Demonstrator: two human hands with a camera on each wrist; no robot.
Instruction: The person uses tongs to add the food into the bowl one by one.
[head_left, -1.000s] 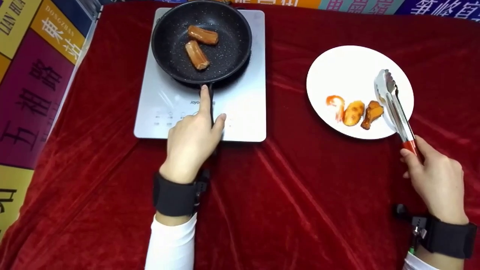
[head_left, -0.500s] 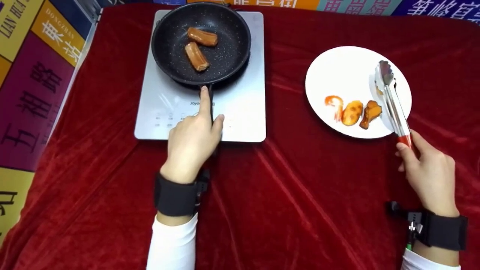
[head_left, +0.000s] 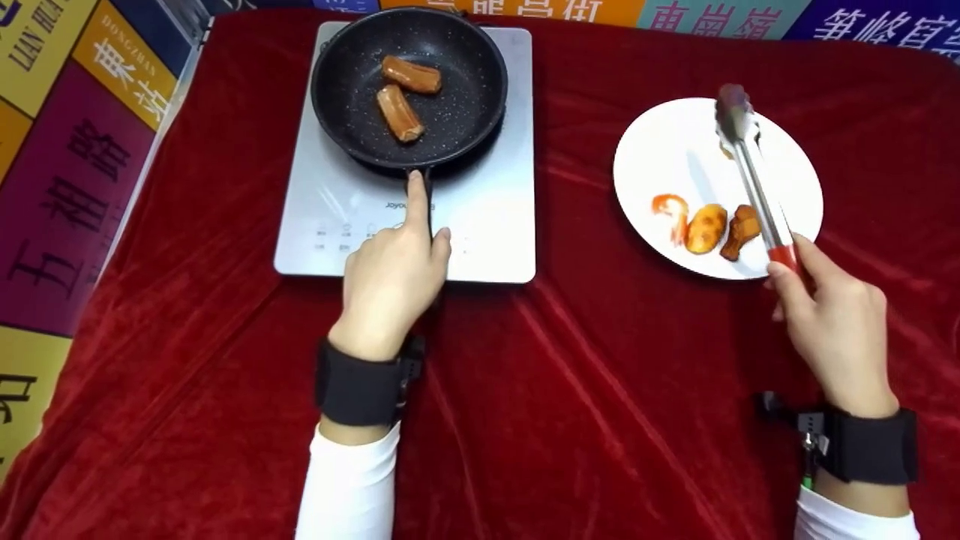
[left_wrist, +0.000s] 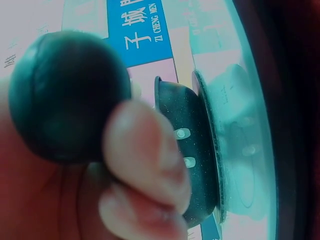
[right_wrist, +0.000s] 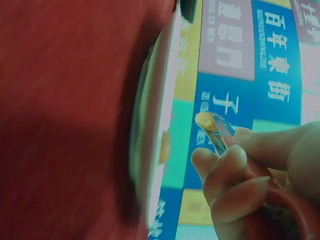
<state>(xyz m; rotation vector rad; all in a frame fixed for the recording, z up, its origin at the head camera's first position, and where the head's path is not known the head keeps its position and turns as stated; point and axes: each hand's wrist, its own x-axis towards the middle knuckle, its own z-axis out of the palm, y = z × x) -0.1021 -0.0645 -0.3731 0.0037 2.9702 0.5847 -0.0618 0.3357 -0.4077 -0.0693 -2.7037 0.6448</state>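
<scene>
My left hand [head_left: 395, 274] grips the handle of a black frying pan [head_left: 469, 112], its index finger stretched along the handle. The left wrist view shows fingers curled round the handle's black end [left_wrist: 65, 95]. Two glossy brown sausage pieces [head_left: 411, 75] lie in the pan. My right hand [head_left: 840, 322] holds metal tongs [head_left: 759, 187] by their red handle, over a white plate [head_left: 667, 150]. A small yellow-brown food piece [right_wrist: 204, 120] sits at the tongs' tips. A yellow oval piece [head_left: 706, 229] and a browned chicken-like piece [head_left: 742, 231] lie on the plate.
Under the pan is a silver induction cooker [head_left: 487, 247]. Orange-red sauce, or perhaps a shrimp, marks the plate [head_left: 671, 210] at its left front. Red velvet cloth [head_left: 570, 420] covers the table. Colourful printed panels [head_left: 82, 172] border the left and back.
My right hand has moved left and away from me, carrying the tongs; their tips are now over the plate's far side. The left hand and pan stay in place.
</scene>
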